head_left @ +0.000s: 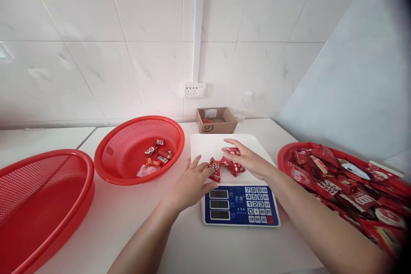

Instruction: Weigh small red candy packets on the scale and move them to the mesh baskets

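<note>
A scale (197,143) with a white platform and a blue keypad stands in front of me. On its platform lie a small red wrapped packet (214,171) with black-and-white lettering and a red packet with white dots (236,168). My left hand (192,180) reaches in from the left, fingers spread, its fingertips at the edge of the lettered packet. Above the dotted packet is my right hand (248,159), its fingers apart and loosely curved over it. Part of that packet shows between the fingers. Whether either hand presses on its packet is hard to make out.
Left of the scale stands a red mesh basket (128,137) holding several small packets. A second red basket (86,167) is nearer on the left. At right a red basket (284,152) is heaped with red packets. Behind sit a cardboard box (220,127) and a clear bottle (245,105).
</note>
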